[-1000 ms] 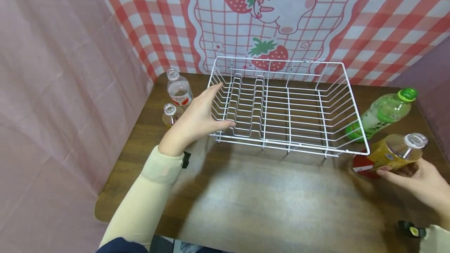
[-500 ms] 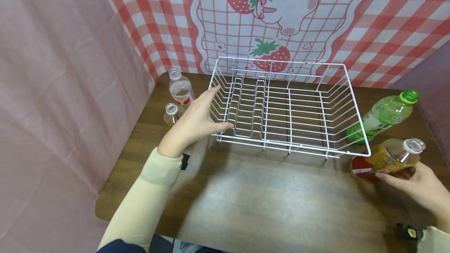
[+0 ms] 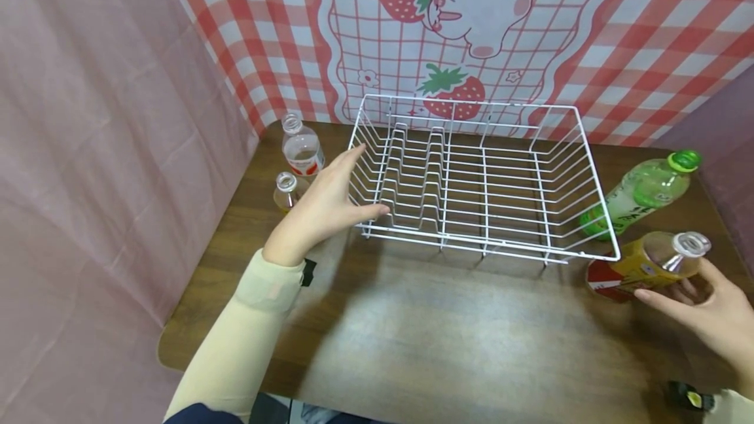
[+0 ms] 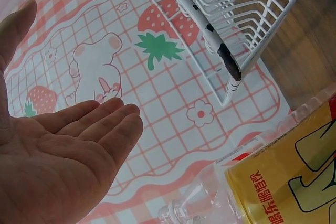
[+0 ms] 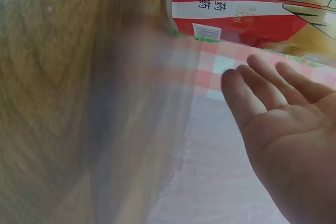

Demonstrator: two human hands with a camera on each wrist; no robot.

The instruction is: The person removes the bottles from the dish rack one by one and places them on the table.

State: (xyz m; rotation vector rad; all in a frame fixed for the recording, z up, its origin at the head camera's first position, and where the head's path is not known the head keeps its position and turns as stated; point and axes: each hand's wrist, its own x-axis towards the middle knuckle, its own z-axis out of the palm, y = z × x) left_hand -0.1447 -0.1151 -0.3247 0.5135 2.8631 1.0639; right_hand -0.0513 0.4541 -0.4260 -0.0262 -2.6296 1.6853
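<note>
In the head view my left hand is held over the left end of a white wire dish rack, thumb and fingers spread apart. Its fingers look straight in the left wrist view and hold nothing; a yellow-labelled bottle is near it. At the right, a red-and-yellow-labelled drink bottle with no cap stands on the table beside the rack. My right hand is next to this bottle, its thumb and fingers parted. The right wrist view shows straight fingers a little apart from the bottle.
Behind the drink bottle stands a green-capped bottle, close to the rack's right end. Two uncapped bottles are left of the rack: a clear one and a smaller-looking one, partly hidden by my left hand. A checked cloth hangs behind.
My right hand has drawn slightly away from the drink bottle, its thumb coming off the label. My left hand has shifted very slightly left. The rack and bottles stay in place.
</note>
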